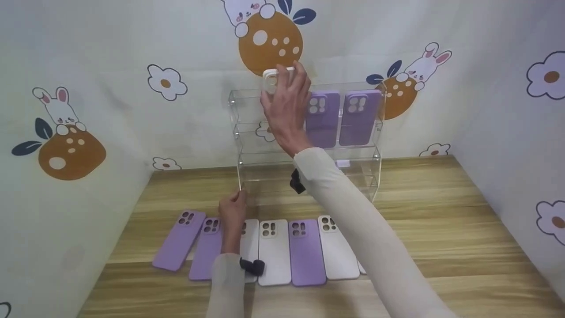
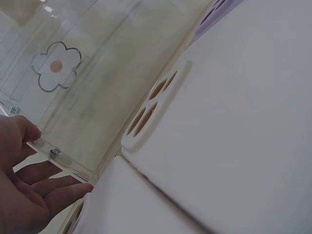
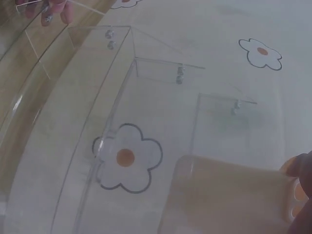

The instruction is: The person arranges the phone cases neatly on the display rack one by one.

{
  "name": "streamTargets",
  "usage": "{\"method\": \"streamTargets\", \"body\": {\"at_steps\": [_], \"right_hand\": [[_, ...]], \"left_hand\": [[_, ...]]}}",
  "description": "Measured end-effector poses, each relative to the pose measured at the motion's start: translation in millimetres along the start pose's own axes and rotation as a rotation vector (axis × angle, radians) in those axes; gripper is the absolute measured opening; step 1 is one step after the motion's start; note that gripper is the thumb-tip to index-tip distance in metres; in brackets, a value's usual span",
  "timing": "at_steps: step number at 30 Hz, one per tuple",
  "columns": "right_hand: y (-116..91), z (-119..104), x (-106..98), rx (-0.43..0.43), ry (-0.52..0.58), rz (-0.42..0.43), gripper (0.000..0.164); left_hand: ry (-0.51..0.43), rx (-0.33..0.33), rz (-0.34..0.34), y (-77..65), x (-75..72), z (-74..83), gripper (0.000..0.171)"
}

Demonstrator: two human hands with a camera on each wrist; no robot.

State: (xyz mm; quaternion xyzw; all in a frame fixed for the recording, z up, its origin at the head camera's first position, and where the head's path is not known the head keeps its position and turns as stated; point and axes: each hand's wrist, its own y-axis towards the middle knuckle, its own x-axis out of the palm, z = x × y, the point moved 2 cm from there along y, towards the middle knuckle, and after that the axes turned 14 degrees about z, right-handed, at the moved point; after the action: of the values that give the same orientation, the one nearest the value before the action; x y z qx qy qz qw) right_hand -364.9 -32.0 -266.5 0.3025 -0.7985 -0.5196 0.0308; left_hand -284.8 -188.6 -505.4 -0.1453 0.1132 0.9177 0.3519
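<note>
My right hand grips a white phone case by its top, camera-cutout end, at the top tier of a clear acrylic display rack. In the right wrist view the case overlaps the rack's tiers, its cutouts partly hidden by fingers. Down at the rack's lower left corner, my left hand pinches the side panel; the left wrist view has thumb and fingers of the hand on either side of it. Two purple phone cases stand side by side on the rack, right of my right hand.
Several purple and white phone cases lie in a row on the wooden table before the rack, among them a white one and a purple one. A patterned cloth backdrop surrounds the table's back and sides.
</note>
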Motion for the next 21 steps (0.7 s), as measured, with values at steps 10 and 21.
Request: {"method": "streamTargets", "body": {"at_steps": [10, 21], "right_hand": [[-22.6, 13.4, 6.0, 0.022, -0.002, -0.003, 0.057], [-44.1, 26.0, 11.3, -0.002, -0.054, -0.038, 0.06]], "left_hand": [[0.004, -0.014, -0.038, -0.3, -1.2, 0.6, 0.035], [0.037, 0.031, -0.016, -0.3, -0.4, 0.9, 0.032]]}}
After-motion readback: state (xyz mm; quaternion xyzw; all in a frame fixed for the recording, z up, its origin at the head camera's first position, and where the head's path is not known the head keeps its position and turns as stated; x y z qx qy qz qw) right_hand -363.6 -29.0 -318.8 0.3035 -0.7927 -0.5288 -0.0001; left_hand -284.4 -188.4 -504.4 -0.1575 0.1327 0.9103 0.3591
